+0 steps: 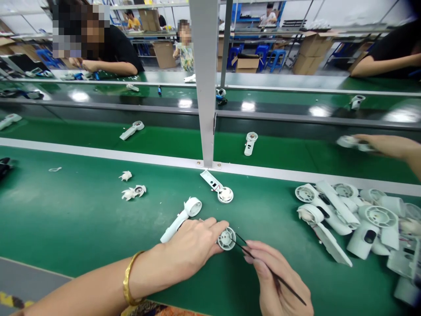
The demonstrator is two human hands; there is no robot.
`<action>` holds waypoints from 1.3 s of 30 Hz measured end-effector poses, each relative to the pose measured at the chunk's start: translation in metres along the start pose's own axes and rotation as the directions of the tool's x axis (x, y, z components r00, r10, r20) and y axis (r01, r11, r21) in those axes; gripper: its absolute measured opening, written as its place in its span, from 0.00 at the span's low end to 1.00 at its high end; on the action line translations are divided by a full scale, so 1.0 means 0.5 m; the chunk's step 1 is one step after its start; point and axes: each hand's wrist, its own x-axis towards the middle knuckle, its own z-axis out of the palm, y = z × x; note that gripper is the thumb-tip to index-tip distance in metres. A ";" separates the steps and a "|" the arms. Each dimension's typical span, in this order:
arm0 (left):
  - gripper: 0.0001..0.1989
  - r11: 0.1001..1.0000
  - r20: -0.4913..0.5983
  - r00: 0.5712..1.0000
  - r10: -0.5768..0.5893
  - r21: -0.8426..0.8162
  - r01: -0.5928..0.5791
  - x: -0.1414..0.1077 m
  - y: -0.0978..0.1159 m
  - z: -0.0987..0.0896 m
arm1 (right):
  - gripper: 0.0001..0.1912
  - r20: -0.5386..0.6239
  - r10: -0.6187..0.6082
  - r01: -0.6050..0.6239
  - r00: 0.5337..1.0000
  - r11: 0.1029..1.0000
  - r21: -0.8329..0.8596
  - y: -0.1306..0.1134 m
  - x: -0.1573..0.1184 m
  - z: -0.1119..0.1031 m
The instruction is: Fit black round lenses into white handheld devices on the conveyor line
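Note:
My left hand (192, 245) is closed around a white handheld fan housing (226, 239), whose round, spoked head faces up past my fingertips. My palm hides the rest of that part. In my right hand (279, 278) is a pair of dark tweezers (272, 274), gripped between thumb and fingers. The tips of the tweezers reach the rim and middle of the spoked head. Just beyond my left hand lies another white fan housing (177, 224). Farther forward rests an opened fan half (219, 188) with a white impeller in its ring and a red wire.
A heap of white fan housings (368, 219) covers the right side. Loose impellers (133, 191) lie to the left. A grey post (205, 87) rises at the table's far edge. Beyond it, fan parts (250, 144) lie on a green belt, where another person's hand (388, 145) holds one.

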 end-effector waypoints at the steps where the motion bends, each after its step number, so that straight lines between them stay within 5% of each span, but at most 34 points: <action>1: 0.18 1.000 0.000 1.000 -0.001 0.005 0.001 0.000 0.001 0.000 | 0.11 0.012 -0.007 0.007 1.000 1.000 0.001 0.002 0.002 -0.002; 22: 0.18 0.997 -0.004 1.000 -0.006 0.076 0.006 0.005 0.010 0.000 | 0.13 0.143 -0.079 0.076 0.987 0.997 0.024 0.009 0.022 -0.008; 28: 0.14 0.993 0.009 1.000 -0.024 0.118 0.023 0.007 0.023 -0.010 | 0.10 0.194 -0.313 0.355 0.930 0.903 -0.242 -0.020 0.029 0.007; 31: 0.12 0.988 0.026 0.999 -0.043 0.148 0.039 0.007 0.031 -0.012 | 0.10 0.183 -0.359 0.399 0.915 0.870 -0.288 -0.030 0.026 0.021; 34: 0.12 0.987 0.043 0.997 -0.064 0.150 0.057 0.007 0.034 -0.008 | 0.13 0.115 -0.310 0.328 0.944 0.921 -0.209 -0.019 0.015 0.026; 39: 0.17 0.990 -0.036 0.999 -0.031 0.137 0.036 0.000 0.026 0.013 | 0.11 0.037 0.017 -0.018 0.999 1.000 0.024 0.013 0.007 0.015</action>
